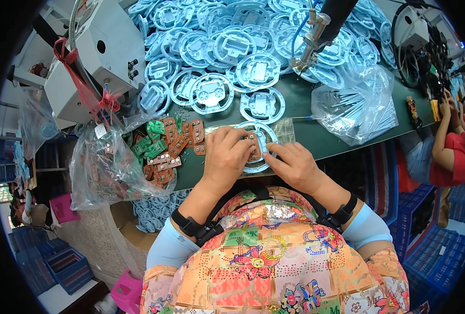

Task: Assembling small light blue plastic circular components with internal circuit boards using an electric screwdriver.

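Dozens of pale blue round frames (243,47) cover the green bench (295,104), beside a clear bag of small circuit boards (138,157). One frame (261,149) lies at the bench's near edge. Left hand (227,157) pinches a brown board (253,146) onto it; right hand (295,165) presses the frame's rim, fingers curled.

A large heap of pale blue round plastic frames (253,36) fills the upper middle of the frame on a dark green table (295,107), with a hanging power screwdriver (311,44) above it at upper right of centre. A grey metal machine box (94,57) tied with red tape stands at upper left, and a clear bag of thin rods (355,104) lies right of centre. Blue crates (436,256) sit at lower right.
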`<state>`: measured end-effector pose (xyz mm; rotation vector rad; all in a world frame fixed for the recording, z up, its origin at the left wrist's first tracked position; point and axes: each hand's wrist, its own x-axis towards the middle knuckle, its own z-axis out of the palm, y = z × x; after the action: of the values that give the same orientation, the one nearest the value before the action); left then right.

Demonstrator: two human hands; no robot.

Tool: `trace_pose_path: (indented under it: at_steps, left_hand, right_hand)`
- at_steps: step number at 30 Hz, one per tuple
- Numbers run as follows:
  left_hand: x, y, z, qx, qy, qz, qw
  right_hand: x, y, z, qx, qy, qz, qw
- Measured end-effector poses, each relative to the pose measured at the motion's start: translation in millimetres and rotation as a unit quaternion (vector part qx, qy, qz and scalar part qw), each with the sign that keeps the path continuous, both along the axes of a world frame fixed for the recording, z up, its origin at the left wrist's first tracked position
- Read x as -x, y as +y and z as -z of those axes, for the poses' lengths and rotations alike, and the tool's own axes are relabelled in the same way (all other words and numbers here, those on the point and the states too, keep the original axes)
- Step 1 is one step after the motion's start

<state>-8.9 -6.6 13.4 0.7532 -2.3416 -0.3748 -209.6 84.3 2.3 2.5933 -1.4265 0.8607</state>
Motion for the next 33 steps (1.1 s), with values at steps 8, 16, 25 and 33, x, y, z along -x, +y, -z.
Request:
trace_pose_path:
  at_steps: [8, 16, 25, 33]
  left_hand:
    - [2, 6, -1, -0.007, -0.029, -0.021, 0.999]
    - [-14, 23, 4, -0.062, -0.055, -0.051, 0.995]
    - [-7, 22, 13, -0.071, -0.003, -0.057, 0.996]
    - [-11, 22, 17, -0.07, 0.017, -0.06, 0.996]
  right_hand:
    - [1, 1, -1, -0.005, -0.001, -0.006, 1.0]
    - [104, -15, -20, 0.021, 0.023, 0.285, 0.958]
    - [188, -34, -1, -0.089, 0.24, 0.31, 0.916]
    - [200, -36, -4, -0.079, 0.288, 0.22, 0.929]
